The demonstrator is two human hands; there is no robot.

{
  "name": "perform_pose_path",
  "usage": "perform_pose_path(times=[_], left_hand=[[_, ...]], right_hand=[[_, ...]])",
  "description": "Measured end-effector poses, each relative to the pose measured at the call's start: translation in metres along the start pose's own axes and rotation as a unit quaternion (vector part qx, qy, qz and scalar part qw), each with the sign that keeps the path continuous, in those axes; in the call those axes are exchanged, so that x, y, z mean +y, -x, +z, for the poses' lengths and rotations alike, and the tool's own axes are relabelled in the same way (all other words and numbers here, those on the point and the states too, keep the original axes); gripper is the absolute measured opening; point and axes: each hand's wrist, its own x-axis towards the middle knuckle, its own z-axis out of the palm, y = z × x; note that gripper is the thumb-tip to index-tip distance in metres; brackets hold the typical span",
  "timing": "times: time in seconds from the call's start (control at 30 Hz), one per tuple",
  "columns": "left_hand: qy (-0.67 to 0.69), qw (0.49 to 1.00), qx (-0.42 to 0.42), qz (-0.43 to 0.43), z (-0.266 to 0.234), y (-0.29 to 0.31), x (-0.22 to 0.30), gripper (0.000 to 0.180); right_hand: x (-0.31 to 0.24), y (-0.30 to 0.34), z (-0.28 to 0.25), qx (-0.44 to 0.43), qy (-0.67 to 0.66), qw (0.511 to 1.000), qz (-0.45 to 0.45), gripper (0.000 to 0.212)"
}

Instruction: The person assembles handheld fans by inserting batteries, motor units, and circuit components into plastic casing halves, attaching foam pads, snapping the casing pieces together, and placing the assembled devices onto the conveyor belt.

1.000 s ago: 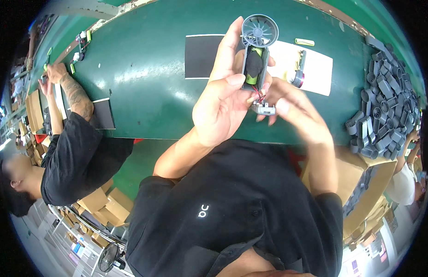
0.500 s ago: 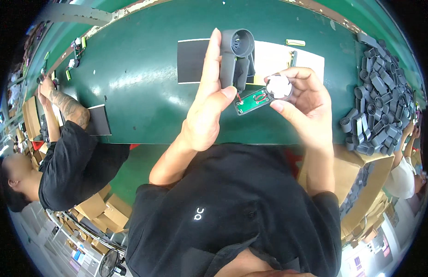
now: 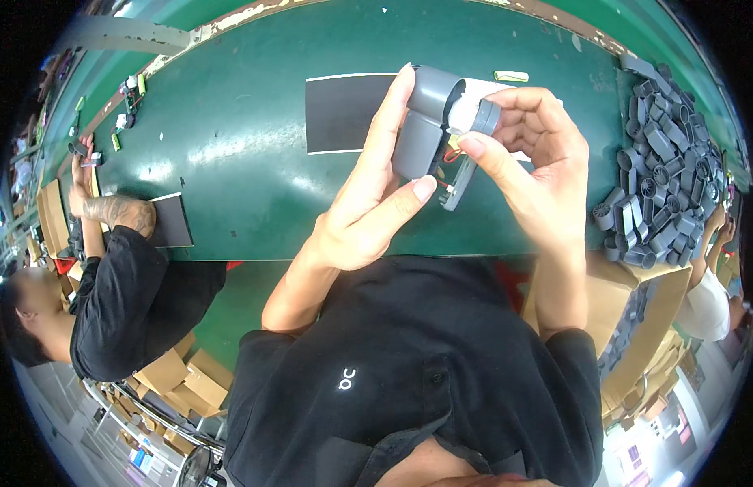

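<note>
My left hand (image 3: 360,215) grips a grey plastic housing (image 3: 421,144) with a round barrel at its top, fingers along its left side and thumb at its lower edge. Between the thumb and fingers of my right hand (image 3: 547,178) is a round motor part with a white disc (image 3: 462,114) and a grey ring (image 3: 488,118). The white disc faces the barrel's opening, right against or very near it; I cannot tell whether they touch. Thin red wires (image 3: 452,154) run below it near a narrow grey strip (image 3: 458,188), which hangs tilted beside the housing.
A heap of grey plastic housings (image 3: 664,162) covers the table's right end. Behind my hands lie a black sheet (image 3: 340,114), a partly hidden white sheet and a yellow-green battery cell (image 3: 511,76). A co-worker (image 3: 125,300) sits at left. An open cardboard box (image 3: 583,292) stands at lower right.
The motor part has moved up and left to the barrel, and its white face has turned toward it. The housing has tilted, and the strip's green board has turned out of sight.
</note>
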Motion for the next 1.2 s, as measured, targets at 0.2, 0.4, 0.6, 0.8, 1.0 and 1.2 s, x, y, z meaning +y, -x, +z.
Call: perform_pose_path(times=[0.2,0.4,0.6,0.8,1.0,1.2], left_hand=[[0.147,0.989,0.006,-0.022,0.001,-0.002,0.001,0.091],[0.163,0.986,0.032,-0.029,0.005,-0.005,-0.001,0.090],[0.252,0.966,0.040,-0.050,0.012,-0.004,-0.005,0.087],[0.249,0.966,0.047,-0.054,0.018,-0.003,-0.007,0.081],[0.229,0.972,0.029,-0.047,0.021,-0.001,-0.006,0.077],[0.260,0.964,0.009,-0.062,0.016,0.001,-0.007,0.074]], right_hand=[[0.005,-0.004,0.002,0.007,-0.014,1.000,0.002,0.035],[0.007,-0.006,0.004,0.019,-0.040,0.999,0.000,0.034],[0.012,-0.009,0.005,0.010,-0.061,0.998,0.017,0.034],[0.013,-0.008,0.005,0.001,-0.054,0.999,0.005,0.033],[0.010,-0.009,0.008,0.005,-0.025,0.999,-0.025,0.034],[0.018,-0.016,0.005,0.015,0.014,0.995,-0.096,0.032]])
